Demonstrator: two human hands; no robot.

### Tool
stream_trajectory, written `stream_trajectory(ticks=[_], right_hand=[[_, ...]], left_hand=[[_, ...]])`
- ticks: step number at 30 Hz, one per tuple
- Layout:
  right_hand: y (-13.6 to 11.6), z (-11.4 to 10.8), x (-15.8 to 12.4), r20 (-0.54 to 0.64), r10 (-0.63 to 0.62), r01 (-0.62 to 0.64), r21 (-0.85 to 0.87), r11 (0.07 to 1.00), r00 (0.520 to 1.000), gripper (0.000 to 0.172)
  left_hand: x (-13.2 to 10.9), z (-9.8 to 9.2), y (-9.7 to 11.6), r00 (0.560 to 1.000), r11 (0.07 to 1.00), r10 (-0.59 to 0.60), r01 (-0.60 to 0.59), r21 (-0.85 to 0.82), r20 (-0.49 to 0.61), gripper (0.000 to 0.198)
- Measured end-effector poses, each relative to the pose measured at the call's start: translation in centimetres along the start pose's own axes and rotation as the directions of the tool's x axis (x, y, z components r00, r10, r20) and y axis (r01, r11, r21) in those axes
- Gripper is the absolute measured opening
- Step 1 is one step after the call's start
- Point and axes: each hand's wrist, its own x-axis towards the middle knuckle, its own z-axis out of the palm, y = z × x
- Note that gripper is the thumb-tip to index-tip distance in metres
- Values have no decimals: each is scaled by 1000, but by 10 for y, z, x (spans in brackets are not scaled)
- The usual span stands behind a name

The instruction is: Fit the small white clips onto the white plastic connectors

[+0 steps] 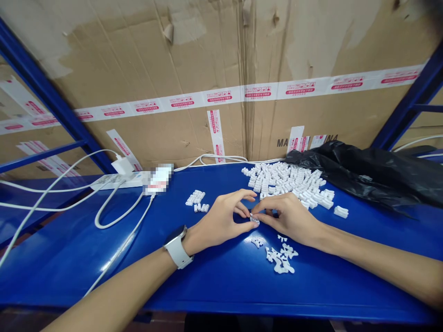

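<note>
Between my fingertips is a small white plastic piece [254, 220], low over the blue tabletop. My left hand [221, 219], with a watch [176, 244] on its wrist, grips the piece from the left with thumb and fingers. From the right, my right hand [292, 221] pinches the same piece; its fingertips partly cover it. Behind my right hand lies a big pile of similar white plastic pieces [277, 177]. A few grouped white pieces [195, 198] rest left of my left hand. Nearer the front edge are several thin, irregular white plastic bits [282, 260].
A black plastic bag [360, 173] lies at the back right. At the left, a white power strip [119, 180] with a charger [122, 164] and loose white cables [110, 226] crosses the blue table [207, 286]. Large cardboard boxes [180, 60] stand behind, between blue posts.
</note>
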Motion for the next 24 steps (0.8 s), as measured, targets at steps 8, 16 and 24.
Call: stream_trajectory(ticks=[8,16,24], right_hand=[[-1,-3,0,63,-126,124,22,992,990,16],[-8,-18,-3,243,-136,175,-147,973,961,23],[-20,-49,3,374,-37,91,-128,988,927,16]], left_hand=[[0,0,0,999,999,36,-36,24,5,44],[0,-1,4,999,997,52,-53,52,14,44],[-2,-5,0,992,972,123,-122,202,7,30]])
